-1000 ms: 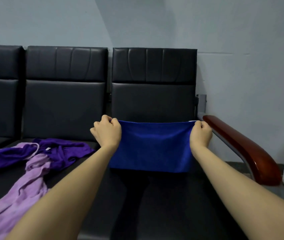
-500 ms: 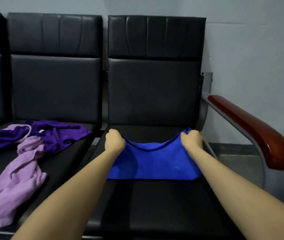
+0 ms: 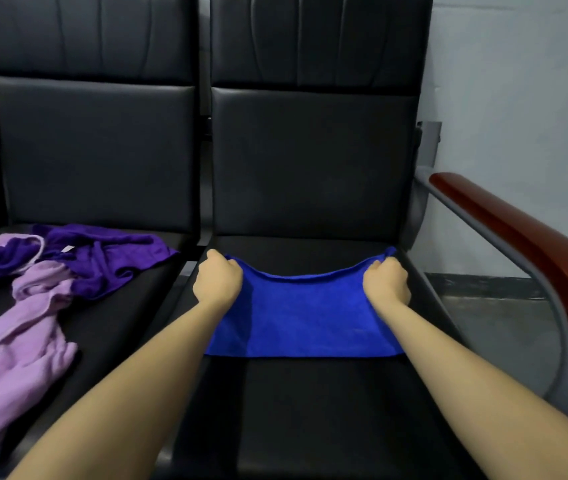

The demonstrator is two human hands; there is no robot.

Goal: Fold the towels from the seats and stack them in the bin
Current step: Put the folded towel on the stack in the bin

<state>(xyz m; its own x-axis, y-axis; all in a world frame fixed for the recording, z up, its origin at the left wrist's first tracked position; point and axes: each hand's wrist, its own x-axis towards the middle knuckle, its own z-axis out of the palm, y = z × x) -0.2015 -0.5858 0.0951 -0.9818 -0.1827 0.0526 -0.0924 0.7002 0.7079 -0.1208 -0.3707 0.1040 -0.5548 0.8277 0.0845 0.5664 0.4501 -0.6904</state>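
From the head view I see my left hand (image 3: 217, 280) and my right hand (image 3: 386, 281) each curled tight on a far corner of the blue towel (image 3: 305, 317), knuckles toward me, so the fingertips themselves are hidden under the cloth. The blue towel lies on the right-hand seat (image 3: 310, 410) of the black bench, its near edge flat and straight on the cushion, while the far edge sags in a shallow curve between my two fists, the corners raised a little above the middle. It looks doubled over, though I cannot tell how many layers there are. On the next seat (image 3: 130, 306) to my left two more towels lie unfolded and crumpled: a dark purple towel (image 3: 102, 258) spread toward the backrest, with a small white tag showing on it, and a lilac towel (image 3: 23, 351) trailing from under it toward the front edge of the cushion, the two overlapping where they meet. A glossy reddish-brown armrest (image 3: 517, 251) on a grey metal frame runs along my right, beside the pale wall (image 3: 517, 81), well apart from the blue towel.
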